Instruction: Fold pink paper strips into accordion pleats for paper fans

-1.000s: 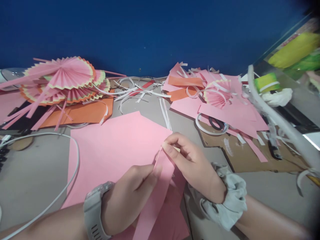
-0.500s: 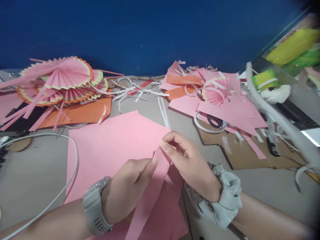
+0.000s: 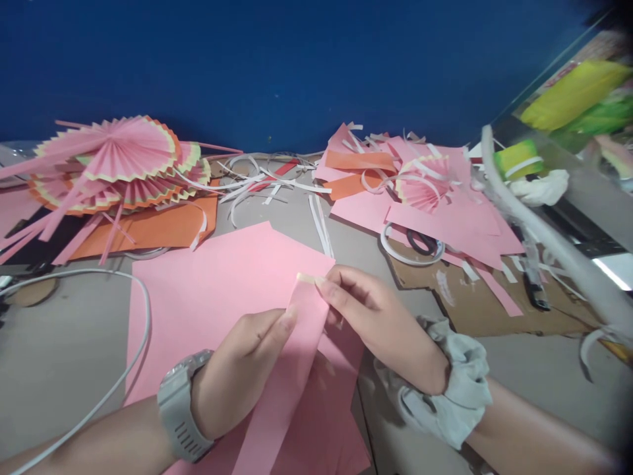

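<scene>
A pink paper strip (image 3: 291, 369) slants up between my hands, with a narrow pale yellow band across its top end. My left hand (image 3: 250, 369) pinches its left edge, thumb on top, a little below that end. At the upper right corner, my right hand (image 3: 368, 313) pinches the strip between thumb and curled fingers. Large pink paper sheets (image 3: 198, 290) lie flat on the table beneath both hands. A grey watch (image 3: 182, 402) sits on my left wrist and a pale green scrunchie (image 3: 457, 382) on my right.
Pleated pink paper fans (image 3: 119, 155) are stacked at back left on orange paper (image 3: 148, 224). Pink offcuts (image 3: 445, 227) and a white tape ring (image 3: 386, 247) lie on cardboard (image 3: 475, 303) to the right. White strips (image 3: 267, 181) clutter the back. A white cable (image 3: 148, 316) curves at left.
The strip's upper end has turned to show its face and the pale yellow band. My left hand has shifted slightly left; my right hand keeps its pinch near the corner.
</scene>
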The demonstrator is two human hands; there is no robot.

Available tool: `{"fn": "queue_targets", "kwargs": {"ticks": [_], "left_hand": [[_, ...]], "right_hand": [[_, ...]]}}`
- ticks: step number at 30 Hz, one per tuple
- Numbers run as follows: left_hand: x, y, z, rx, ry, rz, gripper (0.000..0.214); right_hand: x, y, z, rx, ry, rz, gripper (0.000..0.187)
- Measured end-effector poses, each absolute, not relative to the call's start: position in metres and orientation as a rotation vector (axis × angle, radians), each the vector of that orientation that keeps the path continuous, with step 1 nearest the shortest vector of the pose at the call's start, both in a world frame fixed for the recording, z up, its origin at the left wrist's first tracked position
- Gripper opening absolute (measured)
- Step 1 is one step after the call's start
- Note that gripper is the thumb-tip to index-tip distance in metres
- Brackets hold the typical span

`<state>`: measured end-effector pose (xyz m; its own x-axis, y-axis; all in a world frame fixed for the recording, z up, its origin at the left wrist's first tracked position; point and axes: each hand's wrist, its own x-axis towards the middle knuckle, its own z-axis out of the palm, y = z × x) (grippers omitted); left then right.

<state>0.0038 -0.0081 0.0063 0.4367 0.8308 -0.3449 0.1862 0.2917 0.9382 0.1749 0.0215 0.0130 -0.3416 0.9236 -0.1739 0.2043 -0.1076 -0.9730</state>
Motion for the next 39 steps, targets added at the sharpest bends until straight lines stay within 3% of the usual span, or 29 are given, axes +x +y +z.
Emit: {"fn": "queue_targets", "kwargs": {"ticks": [7, 15, 20, 28, 39], "left_hand": [[0.006, -0.007, 0.006, 1.186, 1.042, 0.572, 0.044], [0.003, -0.006, 0.004, 1.175, 1.011, 0.622, 0.045], [0.003, -0.006, 0.003, 1.104, 0.972, 0.593, 0.043], [0.005, -0.006, 0.006, 1.100, 0.935, 0.631, 0.043], [0.005, -0.006, 0.006, 1.198, 1.011, 0.640, 0.040]], "right_hand": [[0.176, 0.022, 0.013, -1.266, -1.573, 1.437, 0.030], [0.173, 0.018, 0.003, -1.033, -1.475, 1.849, 0.034], [0.173, 0.014, 0.001, -1.173, -1.537, 1.687, 0.035], [0.170, 0.013, 0.010, -1.116, -1.643, 1.907, 0.047], [0.168, 0.013, 0.009, -1.120, -1.823, 1.786, 0.041]]}}
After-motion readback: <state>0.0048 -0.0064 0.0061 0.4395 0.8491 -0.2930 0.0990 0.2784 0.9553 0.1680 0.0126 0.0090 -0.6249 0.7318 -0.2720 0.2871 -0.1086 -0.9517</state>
